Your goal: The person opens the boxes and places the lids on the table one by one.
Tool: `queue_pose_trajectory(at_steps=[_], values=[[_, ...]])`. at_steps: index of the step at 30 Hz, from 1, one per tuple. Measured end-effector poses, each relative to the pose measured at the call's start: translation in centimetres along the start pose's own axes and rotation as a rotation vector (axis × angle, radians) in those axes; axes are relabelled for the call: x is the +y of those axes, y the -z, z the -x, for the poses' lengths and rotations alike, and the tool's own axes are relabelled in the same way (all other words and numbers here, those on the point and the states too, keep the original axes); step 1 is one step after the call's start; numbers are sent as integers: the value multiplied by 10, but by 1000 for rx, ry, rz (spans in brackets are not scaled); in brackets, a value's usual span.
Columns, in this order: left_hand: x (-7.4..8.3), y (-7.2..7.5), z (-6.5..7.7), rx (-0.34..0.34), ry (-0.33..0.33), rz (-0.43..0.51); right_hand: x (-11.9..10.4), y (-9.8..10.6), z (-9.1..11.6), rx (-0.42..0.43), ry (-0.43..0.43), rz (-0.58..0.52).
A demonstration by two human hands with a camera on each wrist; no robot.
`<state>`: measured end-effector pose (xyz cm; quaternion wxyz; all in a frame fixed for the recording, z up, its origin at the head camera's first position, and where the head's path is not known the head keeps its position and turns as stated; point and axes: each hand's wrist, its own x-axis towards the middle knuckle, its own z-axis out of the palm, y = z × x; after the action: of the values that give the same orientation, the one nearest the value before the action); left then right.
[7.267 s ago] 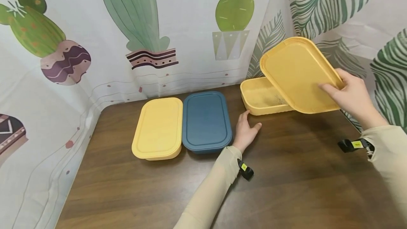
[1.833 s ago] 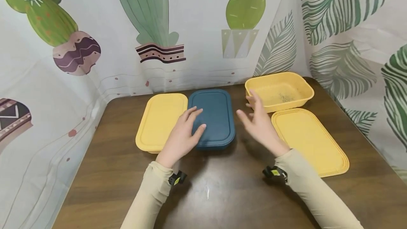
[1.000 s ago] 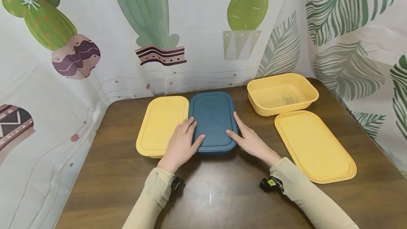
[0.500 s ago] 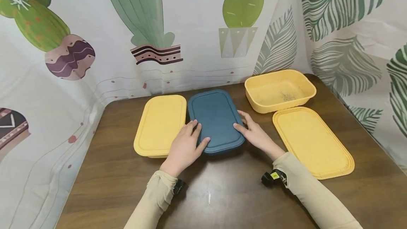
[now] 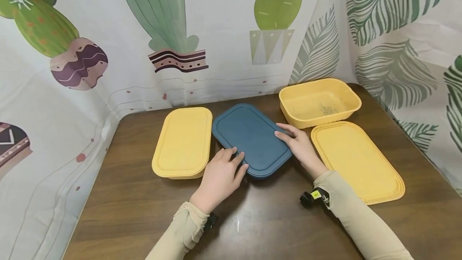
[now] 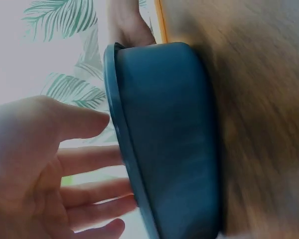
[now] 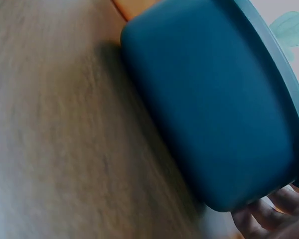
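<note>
A blue lidded food container (image 5: 252, 137) sits at an angle on the table, its near end swung to the right. My right hand (image 5: 301, 145) grips its right long side, thumb on the lid's edge; in the right wrist view the fingers (image 7: 284, 206) curl in beneath the rim. My left hand (image 5: 221, 175) lies at the near left edge with fingertips on the lid's rim. Seen from the left wrist, the thumb (image 6: 84, 122) and fingers are stretched out against that rim. Left of the blue container stands a yellow lidded container (image 5: 183, 143).
An uncovered yellow container (image 5: 301, 123) stands at the back right, with a dark patterned patch on its floor. Its flat yellow lid (image 5: 357, 161) lies in front of it, beside my right forearm. A printed cloth (image 5: 223, 31) hangs behind the wooden table (image 5: 119, 196).
The yellow lid, earlier in my right hand, now lies on the table. Both hands have come to the blue container, which has turned counterclockwise, its near end moving right, away from the yellow one.
</note>
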<state>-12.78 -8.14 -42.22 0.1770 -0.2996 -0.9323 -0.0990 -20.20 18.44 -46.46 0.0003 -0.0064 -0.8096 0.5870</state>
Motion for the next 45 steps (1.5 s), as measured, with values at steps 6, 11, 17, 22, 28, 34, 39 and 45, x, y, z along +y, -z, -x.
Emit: queue_pose_trajectory(at_steps=[6, 11, 17, 22, 28, 34, 39, 45], values=[[-14, -5, -3, 48, 30, 142, -10, 19, 0, -110, 94, 216], [-35, -7, -8, 170, 75, 191, -23, 43, 2, -258, 55, 260], [-53, -16, -4, 103, 155, 71, -17, 57, 1, -478, -120, 165], [-56, -21, 0, 8, 177, 34, -11, 55, -1, -496, -142, 132], [-50, -22, -1, 73, 166, -5, -10, 54, -3, -435, -128, 133], [-47, -23, -1, 131, 115, -34, -9, 49, -5, -341, -78, 121], [-49, -18, -1, 120, 60, -42, -9, 45, -8, -277, -39, 114], [-59, -10, -4, 29, 45, 3, -23, 58, -2, -356, -78, 205]])
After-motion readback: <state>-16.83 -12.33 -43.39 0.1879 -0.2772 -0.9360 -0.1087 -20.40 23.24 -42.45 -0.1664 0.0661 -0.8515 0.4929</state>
